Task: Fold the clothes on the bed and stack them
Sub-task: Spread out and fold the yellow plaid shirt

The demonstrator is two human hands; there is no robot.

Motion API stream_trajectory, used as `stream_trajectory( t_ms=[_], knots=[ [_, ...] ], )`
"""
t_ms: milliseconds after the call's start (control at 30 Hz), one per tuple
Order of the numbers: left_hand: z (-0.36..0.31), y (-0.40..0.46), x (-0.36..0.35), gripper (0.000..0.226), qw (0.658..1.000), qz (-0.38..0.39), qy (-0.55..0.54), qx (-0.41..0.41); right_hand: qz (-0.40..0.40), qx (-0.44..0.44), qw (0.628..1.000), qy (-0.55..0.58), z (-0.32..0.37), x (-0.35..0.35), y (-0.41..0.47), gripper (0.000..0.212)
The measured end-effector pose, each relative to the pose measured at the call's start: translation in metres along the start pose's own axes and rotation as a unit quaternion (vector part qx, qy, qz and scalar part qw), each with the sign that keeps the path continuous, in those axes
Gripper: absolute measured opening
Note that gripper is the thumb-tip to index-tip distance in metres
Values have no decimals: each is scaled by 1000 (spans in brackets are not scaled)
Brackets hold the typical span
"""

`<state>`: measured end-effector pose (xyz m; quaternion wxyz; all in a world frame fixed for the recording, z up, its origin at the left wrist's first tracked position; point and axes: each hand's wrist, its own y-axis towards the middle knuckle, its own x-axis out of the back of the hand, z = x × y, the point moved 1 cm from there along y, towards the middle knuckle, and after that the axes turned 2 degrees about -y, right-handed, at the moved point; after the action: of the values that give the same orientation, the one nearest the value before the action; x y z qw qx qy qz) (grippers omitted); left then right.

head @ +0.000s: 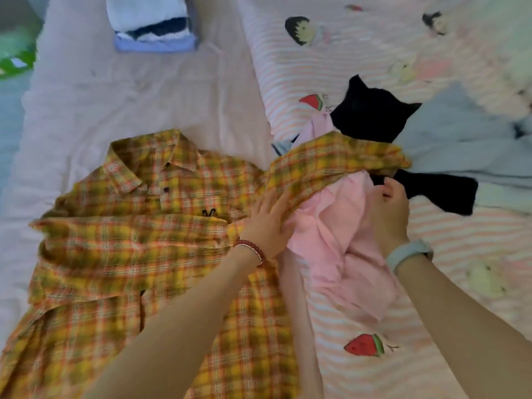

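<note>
A small stack (154, 24) of folded clothes is already sitting toward the far edge of the bed (115, 90), so part of the job looks done; the rest is not. A plaid shirt (138, 226) is lying spread, collar away from the person, across the bed's near left part, unfolded and rumpled, with one sleeve running right over a pile of loose garments. That pile is waiting near the right edge: a pink top (339, 234), a black piece (374, 122) and a grey one (460, 145), all heaped together. The left hand (267, 223) is lying flat and open on the shirt where the sleeve joins the body, pressing it down rather than gripping. The right hand (388, 208) is reaching just past the pink top, fingers curled at the sleeve's far end beside the black piece; whether it is pinching cloth I cannot tell. By my reckoning the shirt is being laid out for folding, with at least four items left.
</note>
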<state>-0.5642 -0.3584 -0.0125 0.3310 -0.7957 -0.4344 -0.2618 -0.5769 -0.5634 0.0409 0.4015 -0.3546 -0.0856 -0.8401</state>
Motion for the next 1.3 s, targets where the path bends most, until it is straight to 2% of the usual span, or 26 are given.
stream_trajectory(
  t_ms=[133, 167, 233, 267, 333, 433, 500, 533, 567, 633, 700, 733, 767, 800, 833, 867, 900, 933, 1000, 1033, 1100, 1167, 1233, 1300],
  knots=[
    [-23, 38, -17, 49, 996, -74, -56, -5, 38, -55, 994, 88, -2, -6, 57, 46],
    [-23, 44, -15, 43, 993, -94, -64, 1, 48, -104, 983, 141, -1, -10, 69, 47],
    [-21, 51, -11, 33, 991, -115, -60, 2, 56, -248, 934, 252, 2, -16, 86, 40],
    [-20, 51, -9, 30, 991, -121, -56, -5, 55, -287, 912, 289, 5, -18, 91, 40],
    [-16, 49, -5, 26, 992, -108, -58, -22, 11, -277, 906, 318, 13, -21, 95, 33],
    [-14, 44, 12, 23, 992, -73, -104, -15, -53, -119, 954, 270, 46, -22, 78, 19],
    [-10, 36, 36, 22, 979, -75, -187, 23, -65, 4, 971, 232, 74, -25, 54, 10],
    [-6, 29, 53, 21, 959, -85, -265, 46, -62, 68, 975, 204, 86, -27, 39, 7],
    [1, 18, 70, 20, 926, -93, -359, 75, -55, 128, 973, 182, 98, -30, 21, 7],
    [25, -10, 110, 23, 840, -114, -514, 133, -33, 229, 959, 164, 112, -44, -18, 10],
    [62, -48, 149, 39, 776, -115, -602, 145, -1, 319, 939, 127, 121, -63, -69, 10],
    [85, -67, 168, 55, 770, -97, -613, 145, 21, 364, 926, 94, 121, -76, -97, 13],
    [104, -89, 184, 78, 764, -59, -617, 179, 58, 410, 908, 53, 118, -89, -127, 13],
    [125, -109, 195, 93, 755, -52, -616, 217, 130, 447, 885, 6, 111, -103, -159, 14],
    [151, -132, 199, 89, 781, -75, -576, 230, 226, 471, 851, -41, 100, -116, -190, 15],
    [178, -146, 205, 70, 791, -85, -555, 242, 326, 473, 815, -81, 87, -127, -219, 20],
    [196, -154, 208, 50, 779, -89, -563, 262, 405, 462, 781, -110, 71, -136, -242, 24],
    [212, -168, 206, 37, 801, -111, -524, 266, 446, 451, 761, -134, 57, -142, -259, 27],
    [241, -186, 196, 27, 813, -142, -449, 342, 440, 429, 774, -154, 40, -149, -272, 28],
    [248, -189, 185, 25, 840, -138, -383, 359, 415, 417, 793, -159, 36, -152, -270, 27],
    [256, -189, 158, 32, 895, -111, -263, 342, 362, 388, 824, -197, 29, -160, -260, 28],
    [259, -184, 131, 34, 918, -75, -197, 335, 319, 362, 837, -260, 25, -167, -245, 33],
    [261, -177, 107, 33, 930, -48, -144, 335, 312, 343, 821, -332, 23, -175, -230, 41],
    [258, -169, 90, 33, 938, -31, -106, 329, 312, 358, 790, -388, 24, -186, -218, 51]
  ],
)
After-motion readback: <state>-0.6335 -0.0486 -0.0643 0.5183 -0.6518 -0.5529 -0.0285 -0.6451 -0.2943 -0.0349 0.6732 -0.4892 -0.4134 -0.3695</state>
